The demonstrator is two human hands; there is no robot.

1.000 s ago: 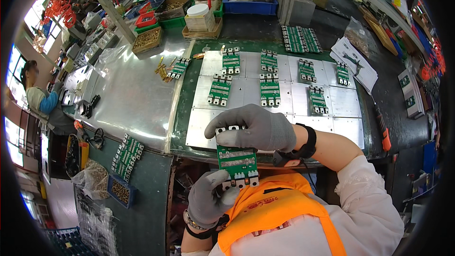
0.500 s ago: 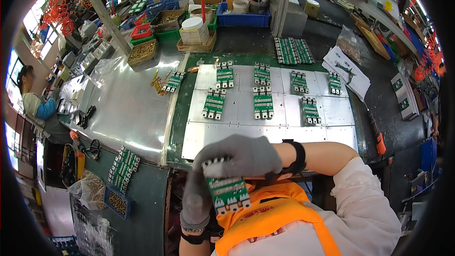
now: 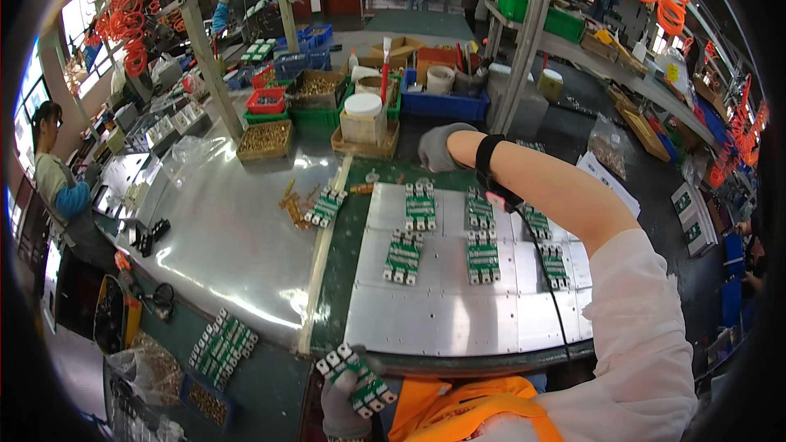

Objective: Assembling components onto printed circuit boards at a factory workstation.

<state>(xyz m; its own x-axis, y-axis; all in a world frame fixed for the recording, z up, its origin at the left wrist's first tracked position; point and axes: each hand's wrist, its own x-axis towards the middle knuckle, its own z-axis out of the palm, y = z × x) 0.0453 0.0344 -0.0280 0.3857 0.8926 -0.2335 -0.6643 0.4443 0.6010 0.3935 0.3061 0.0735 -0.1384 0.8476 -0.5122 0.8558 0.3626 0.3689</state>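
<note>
- The left hand (image 3: 337, 413) pinches a board (image 3: 367, 387) beside the apron (image 3: 426, 409), with gloved fingers over its face. A hold by the side edges would likely spare the parts.
- The board sits tilted near the table's (image 3: 364, 262) near edge; keeping it level and well back from that edge should prevent knocks.
- The right hand (image 3: 444, 147) is stretched to the far side, near the blue bin (image 3: 442, 105). Its fingers are hidden, so I cannot tell whether they are spread or pinching.
- The black cord (image 3: 553, 299) from the right wrist crosses the plates (image 3: 442, 323) close to other boards (image 3: 483, 258); lifting the forearm high would help avoid dragging them.
</note>
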